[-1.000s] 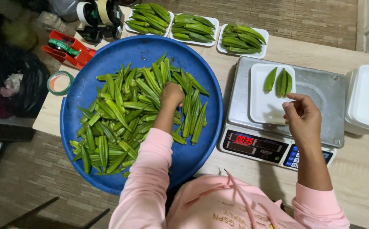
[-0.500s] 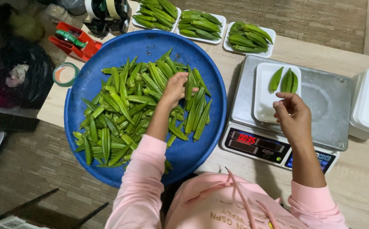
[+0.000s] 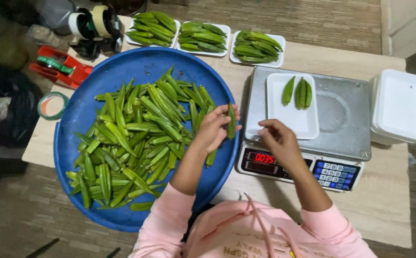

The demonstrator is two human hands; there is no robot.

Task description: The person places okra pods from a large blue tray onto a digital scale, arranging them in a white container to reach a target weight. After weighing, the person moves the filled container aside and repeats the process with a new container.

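- Lying at the far left edge of the wooden table [image 3: 389,210], a roll of green tape [image 3: 52,105] sits just beside the big blue tray [image 3: 136,62], with a red tape cutter [image 3: 59,67] behind it and a dark tape dispenser [image 3: 95,28] farther back.
- The blue tray takes up the left half of the table and holds a loose heap of okra [image 3: 131,138], spread mostly across its middle and lower left.
- Behind the tray and scale, along the far edge, three white foam trays of okra [image 3: 203,36] stand in a row, each filled.
- The left hand [image 3: 212,129] is raised over the right rim of the blue tray, its fingers curled around a single okra pod [image 3: 231,122], which stands roughly upright between fingertips and thumb, clear of the heap.
- The right hand [image 3: 279,141] hovers over the front edge of the scale [image 3: 346,119], fingers bent inward and pinched together; I cannot tell whether anything is held in them.
- The scale has a steel platform and a lit red display at the front, just below the right hand.
- A white foam tray [image 3: 291,119] rests on the scale's platform, with three okra pods [image 3: 298,91] lying side by side at its far end.
- At the far right, a stack of empty white foam trays [image 3: 401,107] sits beside the scale.
- Pink sleeves [image 3: 169,220] cover both forearms.
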